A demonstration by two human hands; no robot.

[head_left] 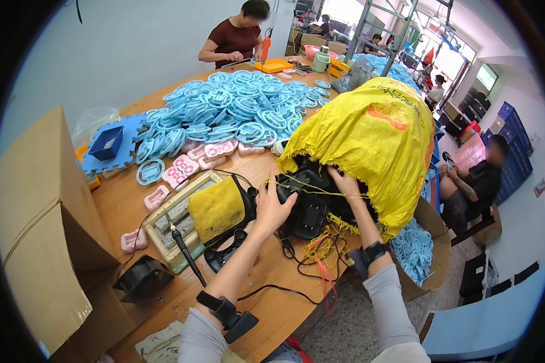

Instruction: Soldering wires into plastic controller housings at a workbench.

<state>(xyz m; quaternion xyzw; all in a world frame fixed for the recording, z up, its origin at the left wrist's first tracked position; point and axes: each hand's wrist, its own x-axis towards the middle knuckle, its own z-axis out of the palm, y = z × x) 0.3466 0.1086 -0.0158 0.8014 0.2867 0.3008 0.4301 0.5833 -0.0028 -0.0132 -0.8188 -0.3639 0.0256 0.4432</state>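
A big yellow woven sack (pixel 375 139) lies on the table, its frayed mouth facing me and black plastic parts spilling out. At that mouth my left hand (pixel 272 209) has its thumb and fingers closed round a black plastic part (pixel 286 189). My right hand (pixel 346 184) reaches into the sack's opening among the black parts; its fingertips are hidden there. Loose yellow strands cross between both hands. Just below sits a black plastic housing (pixel 309 219), beside tangled yellow and red strings (pixel 324 251). Left of my left hand lies a yellow pad (pixel 217 204).
A soldering iron (pixel 184 249) leans by a framed tray, near a small black fan (pixel 144 278). Blue plastic rings (pixel 236 100) are heaped behind pink pieces (pixel 175 172). An open cardboard box (pixel 48 242) stands left. Across the table a person (pixel 236 36) works with an orange tool.
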